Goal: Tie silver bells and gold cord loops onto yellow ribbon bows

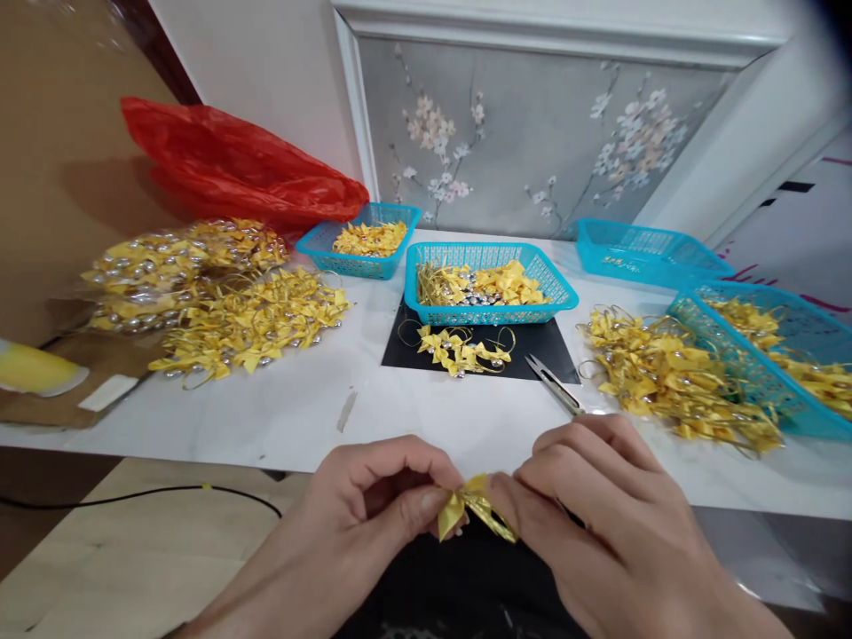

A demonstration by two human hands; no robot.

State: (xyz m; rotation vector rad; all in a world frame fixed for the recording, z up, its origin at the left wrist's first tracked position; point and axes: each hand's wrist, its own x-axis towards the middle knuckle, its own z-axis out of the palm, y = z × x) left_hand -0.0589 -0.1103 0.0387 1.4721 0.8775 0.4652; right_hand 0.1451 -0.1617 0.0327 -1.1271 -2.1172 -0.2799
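A yellow ribbon bow with gold cord is held between my two hands, just in front of the white table's front edge. My left hand pinches its left side between thumb and forefinger. On the right side, my right hand has its fingers closed on the bow and cord. Beyond them, a small pile of yellow bows with silver beads lies on a black mat. Metal snips rest at the mat's right edge, close to my right hand.
Blue baskets, several with yellow bows, stand along the back and right of the white table. Bow heaps lie left and right. A red plastic bag is at back left; a framed floral panel stands behind.
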